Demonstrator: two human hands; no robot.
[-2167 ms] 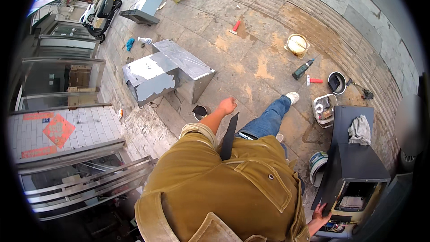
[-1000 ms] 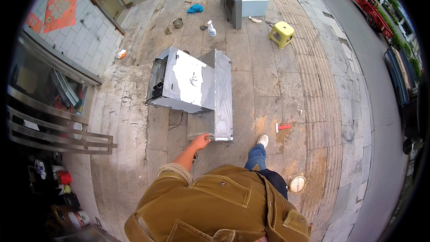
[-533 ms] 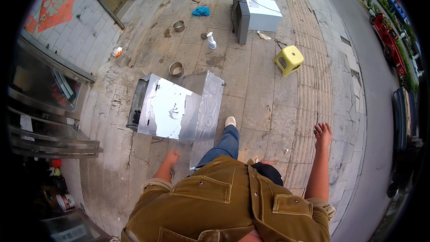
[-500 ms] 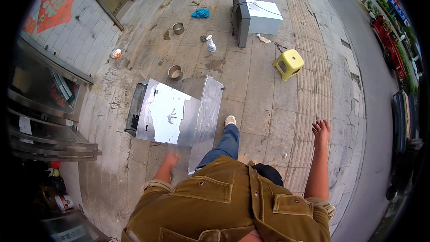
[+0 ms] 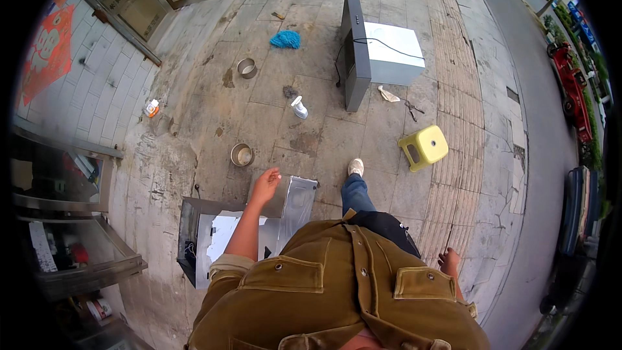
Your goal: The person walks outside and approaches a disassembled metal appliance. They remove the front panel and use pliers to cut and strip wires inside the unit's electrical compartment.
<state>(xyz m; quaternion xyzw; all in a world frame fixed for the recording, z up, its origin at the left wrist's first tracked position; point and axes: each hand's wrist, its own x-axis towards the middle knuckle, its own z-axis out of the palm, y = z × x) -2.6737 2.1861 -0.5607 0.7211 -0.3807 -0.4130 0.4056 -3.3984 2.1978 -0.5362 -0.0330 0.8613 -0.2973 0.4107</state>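
My left hand (image 5: 265, 186) swings forward above a metal appliance casing (image 5: 204, 240), holding nothing, with its fingers loosely extended. The casing lies on the paving with a dark end and torn white film on its top. A silvery sheet panel (image 5: 299, 202) joins its right side, and my left forearm and jacket hide part of both. At my right side, low by the hip, hangs my right hand (image 5: 448, 259). It is empty, its fingers loosely bent and apart, with only pavement beneath.
A dark-fronted appliance (image 5: 355, 48) with a white box body stands ahead, a yellow stool (image 5: 424, 147) nearer. Around lie a spray bottle (image 5: 299, 107), metal bowls (image 5: 242, 154), a blue cloth (image 5: 285, 39), a pale rag (image 5: 389, 94) and a dark tool (image 5: 413, 111). Glass doors (image 5: 71, 253) line the left.
I have stepped forward past the casing, which now sits lower in view. My left hand has swung forward and up; my right hand has swung back. The objects ahead appear nearer.
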